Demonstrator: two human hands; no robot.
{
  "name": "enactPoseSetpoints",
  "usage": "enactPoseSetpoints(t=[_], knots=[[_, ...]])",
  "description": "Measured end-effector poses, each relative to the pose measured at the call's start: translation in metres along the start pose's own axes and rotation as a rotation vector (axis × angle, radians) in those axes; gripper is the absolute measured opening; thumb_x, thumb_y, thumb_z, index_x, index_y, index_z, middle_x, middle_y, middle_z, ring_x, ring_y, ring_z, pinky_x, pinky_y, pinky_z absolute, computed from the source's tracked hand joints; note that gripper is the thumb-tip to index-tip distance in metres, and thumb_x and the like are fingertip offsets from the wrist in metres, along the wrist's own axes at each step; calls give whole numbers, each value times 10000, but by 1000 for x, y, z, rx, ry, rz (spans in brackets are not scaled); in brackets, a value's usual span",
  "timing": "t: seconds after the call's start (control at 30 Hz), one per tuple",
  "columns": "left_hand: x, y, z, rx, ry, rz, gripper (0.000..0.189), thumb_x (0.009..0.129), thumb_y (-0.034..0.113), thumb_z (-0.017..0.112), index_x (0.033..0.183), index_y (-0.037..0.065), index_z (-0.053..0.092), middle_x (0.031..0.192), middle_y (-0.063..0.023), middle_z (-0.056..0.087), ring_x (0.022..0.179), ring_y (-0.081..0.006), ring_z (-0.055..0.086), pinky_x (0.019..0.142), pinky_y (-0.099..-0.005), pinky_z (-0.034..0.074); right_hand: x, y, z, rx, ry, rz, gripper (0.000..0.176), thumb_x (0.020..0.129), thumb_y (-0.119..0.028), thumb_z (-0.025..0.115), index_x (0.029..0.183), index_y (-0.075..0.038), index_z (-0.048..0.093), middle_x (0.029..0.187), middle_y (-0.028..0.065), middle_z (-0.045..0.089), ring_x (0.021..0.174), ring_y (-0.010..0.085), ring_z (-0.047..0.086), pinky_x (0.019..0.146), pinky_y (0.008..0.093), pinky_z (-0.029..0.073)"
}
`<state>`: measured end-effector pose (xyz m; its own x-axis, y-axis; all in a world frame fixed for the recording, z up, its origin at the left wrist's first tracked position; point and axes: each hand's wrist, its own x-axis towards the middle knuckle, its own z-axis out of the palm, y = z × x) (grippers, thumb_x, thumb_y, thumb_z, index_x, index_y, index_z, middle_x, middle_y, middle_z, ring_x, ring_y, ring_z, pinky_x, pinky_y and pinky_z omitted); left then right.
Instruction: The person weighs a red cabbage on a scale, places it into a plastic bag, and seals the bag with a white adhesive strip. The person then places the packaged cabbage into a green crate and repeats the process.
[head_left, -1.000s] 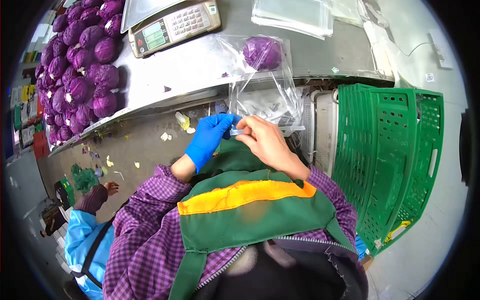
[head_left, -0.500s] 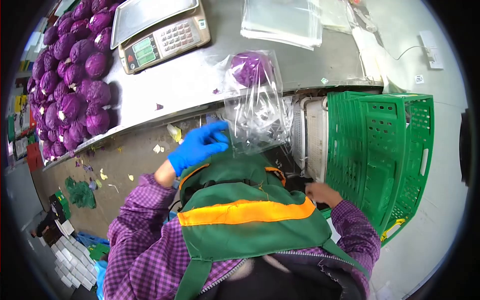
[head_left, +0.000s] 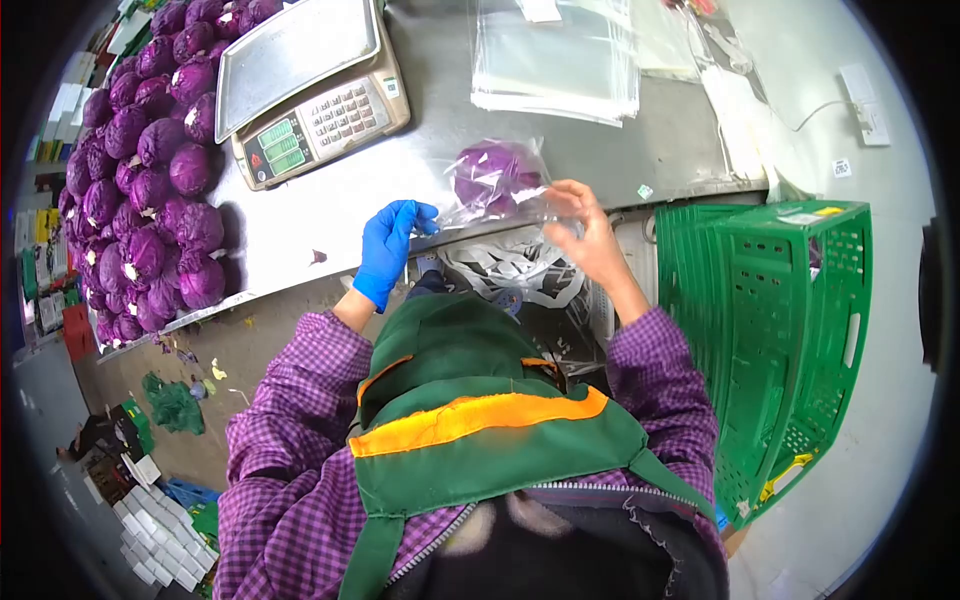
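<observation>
A purple cabbage (head_left: 492, 180) sits inside a clear plastic bag (head_left: 540, 160) at the front edge of the metal table. My left hand (head_left: 392, 245), in a blue glove, is at the bag's lower left, its fingers pinched together on the film. On the bag's right side is my bare right hand (head_left: 592, 235). Its thumb and fingers are apart and curved around the edge of the film, slightly blurred. The bag's loose end lies between both hands, hard to make out against the white strips below.
A digital scale (head_left: 325, 110) stands on the metal table (head_left: 430, 110), beside a large pile of purple cabbages (head_left: 140, 190). Flat clear bags (head_left: 555, 60) lie stacked at the back. Nested green crates (head_left: 790, 310) stand to the right. Scraps and green netting (head_left: 172, 402) lie on the floor.
My right hand has risen from beside the apron to the bag's right side. My left hand has moved up to the film. The bag's hanging end has been drawn up toward the cabbage.
</observation>
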<state>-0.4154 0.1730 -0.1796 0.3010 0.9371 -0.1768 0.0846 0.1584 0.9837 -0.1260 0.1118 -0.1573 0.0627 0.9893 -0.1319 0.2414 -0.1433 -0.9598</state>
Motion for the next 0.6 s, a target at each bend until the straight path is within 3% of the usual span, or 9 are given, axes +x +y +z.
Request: enactPoseSetpoints(t=[0.1,0.23,0.3,0.37,0.4,0.43,0.5,0.53,0.6], knots=[[10,15,-4,-73,16,-135,281,932,177,524,1105,-33,587,1005,-78,643,815,-127,605,764,-269,476,27,-29,16,131,198,-290,179,884,-186,607,944,-17,599,910,55,657,889,174,618,822,310,485],[39,34,2,94,99,140,294,888,188,604,1106,-10,598,939,-63,643,755,-99,587,738,-259,477,70,-10,19,387,355,39,243,923,-220,557,877,16,583,773,79,629,659,120,609,571,232,487],[67,50,16,-13,164,-72,232,863,234,636,847,5,665,737,-30,647,653,-96,574,623,-255,468,83,-1,21,424,372,349,216,911,-224,570,862,-15,588,717,52,604,562,97,557,458,231,420],[98,21,15,124,211,-168,277,831,279,661,775,8,665,705,-58,656,634,-102,583,610,-264,465,90,13,24,407,399,409,176,887,-184,593,847,-14,589,695,60,609,497,91,528,409,233,382],[108,-1,7,335,141,-248,296,789,306,685,746,13,670,680,-81,660,628,-150,609,622,-287,471,90,21,26,308,360,466,142,867,-150,605,841,-11,590,699,68,615,502,89,532,407,227,375],[107,16,7,668,-4,-329,232,811,227,678,914,21,652,776,-79,660,671,-142,590,667,-278,475,91,25,26,209,322,521,111,847,-115,616,836,-8,592,702,75,620,508,87,536,406,220,368],[101,11,8,675,144,-8,354,767,236,711,1049,45,616,970,-117,640,836,-214,605,743,-318,490,88,30,29,271,333,495,159,807,-88,641,907,16,574,738,87,635,495,103,544,414,216,394],[103,21,11,741,226,408,570,703,284,753,1188,67,547,1175,-143,550,1063,-282,541,855,-346,469,89,31,32,123,390,457,214,783,-83,639,949,30,563,838,128,640,624,162,594,517,268,452],[87,79,46,914,-27,660,804,631,298,797,1328,119,439,1319,-161,445,1204,-327,439,963,-385,399,85,41,37,-167,557,200,321,742,-70,644,1031,14,532,936,161,626,799,236,628,684,334,504]])
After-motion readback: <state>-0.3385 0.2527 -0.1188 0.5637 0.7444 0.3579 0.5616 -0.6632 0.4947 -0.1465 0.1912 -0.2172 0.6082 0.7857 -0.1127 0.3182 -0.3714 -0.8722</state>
